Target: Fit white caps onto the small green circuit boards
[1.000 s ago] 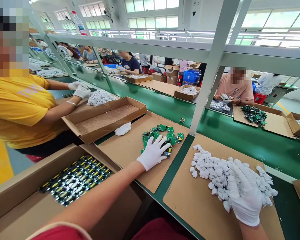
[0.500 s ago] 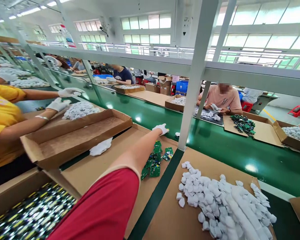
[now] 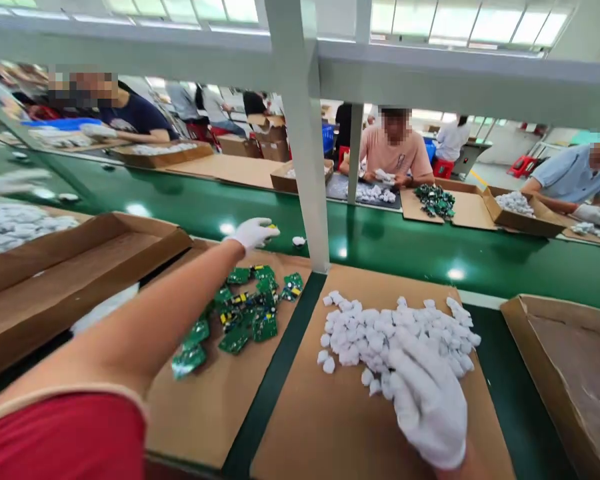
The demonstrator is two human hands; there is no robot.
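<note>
Left fingers (image 3: 264,225) pinched on yellow-marked part (image 3: 274,228), left of post (image 3: 309,167) | right fingers (image 3: 406,363) extended side by side over white pieces (image 3: 363,330), right of post

Surface finishes across the workbench.
Conveyor belt (image 3: 410,257): glossy green, smooth, with bright reflections. Sheets under the white pieces (image 3: 375,333) and circuit boards (image 3: 250,313): matt brown cardboard. Upright post (image 3: 305,153): smooth, painted-looking. Gloves: matt white cloth. Sleeve (image 3: 70,437): red cloth. Boards: shiny green, partly yellow.

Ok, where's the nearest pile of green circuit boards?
In the head view, the nearest green boards lie left of the white pieces, on cardboard just below the left hand.
</note>
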